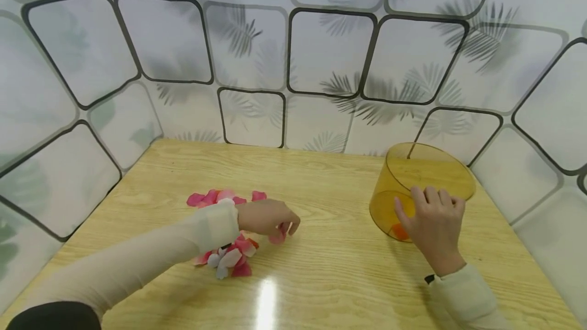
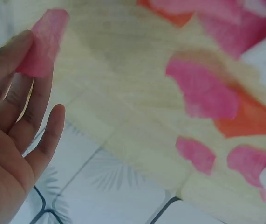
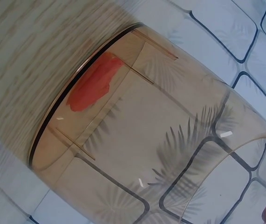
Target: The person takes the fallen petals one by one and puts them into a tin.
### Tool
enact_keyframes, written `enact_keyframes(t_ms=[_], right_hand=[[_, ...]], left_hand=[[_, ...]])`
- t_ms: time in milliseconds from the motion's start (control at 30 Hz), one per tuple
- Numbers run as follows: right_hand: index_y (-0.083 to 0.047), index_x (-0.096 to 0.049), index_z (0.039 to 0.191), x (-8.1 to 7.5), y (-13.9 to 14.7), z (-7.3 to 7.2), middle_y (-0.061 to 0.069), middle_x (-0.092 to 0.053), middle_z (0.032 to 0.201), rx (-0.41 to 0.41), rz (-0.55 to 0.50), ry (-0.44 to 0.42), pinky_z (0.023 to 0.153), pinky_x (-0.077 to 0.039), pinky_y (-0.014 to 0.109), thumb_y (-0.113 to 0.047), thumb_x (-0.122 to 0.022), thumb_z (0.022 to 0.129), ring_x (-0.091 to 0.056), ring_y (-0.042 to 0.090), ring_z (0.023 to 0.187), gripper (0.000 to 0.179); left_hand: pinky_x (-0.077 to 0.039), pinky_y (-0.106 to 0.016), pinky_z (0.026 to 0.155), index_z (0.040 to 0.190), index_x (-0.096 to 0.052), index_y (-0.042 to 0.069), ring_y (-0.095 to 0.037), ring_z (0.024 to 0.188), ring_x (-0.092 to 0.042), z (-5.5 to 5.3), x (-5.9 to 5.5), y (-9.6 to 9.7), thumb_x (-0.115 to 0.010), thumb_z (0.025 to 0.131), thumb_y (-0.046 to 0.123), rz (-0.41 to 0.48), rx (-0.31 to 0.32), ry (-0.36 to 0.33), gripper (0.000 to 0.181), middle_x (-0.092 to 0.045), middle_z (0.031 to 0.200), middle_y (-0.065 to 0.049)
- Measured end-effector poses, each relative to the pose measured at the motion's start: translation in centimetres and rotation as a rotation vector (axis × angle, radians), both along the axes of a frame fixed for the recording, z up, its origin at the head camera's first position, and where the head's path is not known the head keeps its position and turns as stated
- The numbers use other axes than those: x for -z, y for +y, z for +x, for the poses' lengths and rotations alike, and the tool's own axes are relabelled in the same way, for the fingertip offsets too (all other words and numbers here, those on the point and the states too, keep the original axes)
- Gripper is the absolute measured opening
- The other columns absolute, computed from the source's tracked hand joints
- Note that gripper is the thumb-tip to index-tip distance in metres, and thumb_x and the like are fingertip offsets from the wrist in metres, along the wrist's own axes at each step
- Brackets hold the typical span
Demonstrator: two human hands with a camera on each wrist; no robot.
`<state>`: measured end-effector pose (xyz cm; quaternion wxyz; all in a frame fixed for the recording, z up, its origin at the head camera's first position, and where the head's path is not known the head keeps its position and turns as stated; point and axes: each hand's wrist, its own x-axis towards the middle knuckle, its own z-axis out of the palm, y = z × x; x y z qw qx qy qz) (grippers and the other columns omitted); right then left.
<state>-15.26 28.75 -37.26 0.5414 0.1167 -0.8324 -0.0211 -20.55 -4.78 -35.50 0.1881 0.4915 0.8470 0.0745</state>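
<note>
1. Left hand (image 1: 263, 218): out over the table, knuckles up, well to the left of the container. Thumb and fingertips pinch 1 pink petal (image 2: 44, 42); the little finger stands loosely away from the rest.
2. That petal hangs from the fingertips, just beside the loose petals and well apart from the container.
3. Right hand (image 1: 435, 228): at the near side of the amber container (image 1: 380, 192), fingers curled over the rim, thumb set apart from them against the outer wall. I read it as a grip on the edge.
4. Container is see-through, a wide open-topped cylinder at the right side of the table. Cannot tell whether it tilts.
5. Inside it, low near the base: an orange-red petal (image 3: 95, 84), plainly seen through the wall.
6. Loose petals (image 1: 240, 258) lie under and around the left forearm, in pink, white and orange. The sleeve hides part of the spread, so no count.
7. Close to the left wrist, a deep pink petal (image 2: 205, 93) overlaps an orange petal (image 2: 244, 114).
8. Table (image 1: 321, 269): pale wood grain, a bright glare streak at the near edge.
9. Backdrop (image 1: 249, 50): white, printed with dark rounded outlines and grey fronds, rising behind and at both sides.
10. Sleeves (image 1: 156, 248) are cream, with bunched cuffs.
</note>
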Motion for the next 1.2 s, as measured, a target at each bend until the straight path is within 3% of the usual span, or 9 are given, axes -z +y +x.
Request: enact_keyframes(t_ms=[133, 333, 733, 1000, 1200], right_hand=[[0.001, -0.058, 0.078, 0.0, 0.1, 0.1, 0.020, -0.053, 0.063, -0.002, -0.005, 0.003, 0.057, -0.029, 0.050, -0.042, -0.052, 0.086, -0.045, 0.037, 0.056, 0.044], [0.001, -0.057, 0.078, 0.1, 0.3, 0.0, 0.019, -0.051, 0.062, -0.004, -0.007, 0.008, 0.057, -0.029, 0.049, -0.042, -0.052, 0.086, -0.043, 0.036, 0.055, 0.044], [0.001, -0.058, 0.078, 0.4, 0.2, -0.2, 0.020, -0.052, 0.065, -0.012, -0.034, 0.020, 0.059, -0.029, 0.050, -0.040, -0.054, 0.084, -0.045, 0.038, 0.057, 0.042], [0.002, -0.057, 0.078, 0.3, -0.1, -0.2, 0.020, -0.053, 0.067, -0.014, -0.036, 0.017, 0.059, -0.029, 0.050, -0.039, -0.054, 0.083, -0.046, 0.039, 0.059, 0.042], [0.002, -0.057, 0.078, 0.1, -0.2, -0.1, 0.021, -0.053, 0.066, -0.013, -0.035, 0.018, 0.060, -0.030, 0.051, -0.041, -0.052, 0.085, -0.046, 0.039, 0.059, 0.043]], left_hand=[[-0.046, -0.017, 0.067, 0.097, -0.068, 0.012, -0.001, 0.067, -0.054, -1.4, -1.2, 0.7, -0.070, 0.083, 0.009, 0.058, -0.006, 0.045, 0.015, -0.065, 0.076, 0.008], [-0.049, -0.019, 0.070, 0.088, -0.074, 0.012, -0.002, 0.071, -0.058, -3.1, -2.6, 1.8, -0.071, 0.083, 0.013, 0.154, -0.053, 0.102, 0.005, -0.069, 0.080, 0.007], [-0.048, -0.022, 0.072, 0.086, -0.072, 0.014, -0.005, 0.070, -0.057, -3.9, -4.4, 5.6, -0.066, 0.086, 0.008, 0.249, -0.154, 0.130, 0.008, -0.068, 0.078, 0.007], [-0.046, -0.019, 0.069, 0.089, -0.072, 0.013, -0.007, 0.071, -0.057, -4.2, -6.5, 9.7, -0.063, 0.089, 0.013, 0.387, -0.135, 0.208, 0.009, -0.069, 0.083, 0.004], [-0.047, -0.015, 0.071, 0.091, -0.070, 0.014, -0.003, 0.074, -0.059, -4.5, -8.1, 13.8, -0.064, 0.090, 0.020, 0.478, -0.146, 0.184, 0.009, -0.069, 0.086, 0.006]])
